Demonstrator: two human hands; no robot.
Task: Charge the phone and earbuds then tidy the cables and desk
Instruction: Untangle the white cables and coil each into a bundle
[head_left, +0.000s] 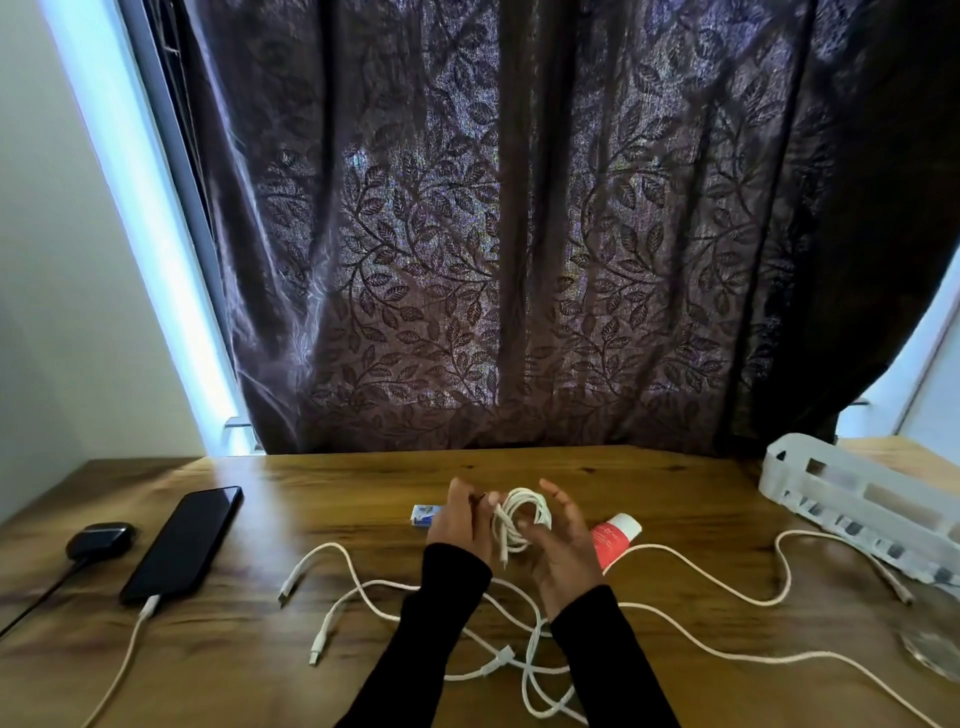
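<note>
A black phone (183, 543) lies at the desk's left with a white cable (122, 665) plugged into its near end. Left of it sits a dark earbuds case (100, 539) with a dark cable (41, 597) running off it. Above the desk's middle, my left hand (460, 519) and my right hand (563, 545) hold a coiled white cable (522, 514) between them. The left pinches the coil's side, the right cups it with fingers spread. Several loose white cables (363, 592) lie tangled below my wrists and trail off to the right (727, 590).
A red and white tube (615, 535) lies just right of my right hand. A small blue and white box (423, 514) peeks out behind my left hand. A white plastic basket (852, 499) stands at the far right. A dark curtain (519, 234) hangs behind the wooden desk (332, 483).
</note>
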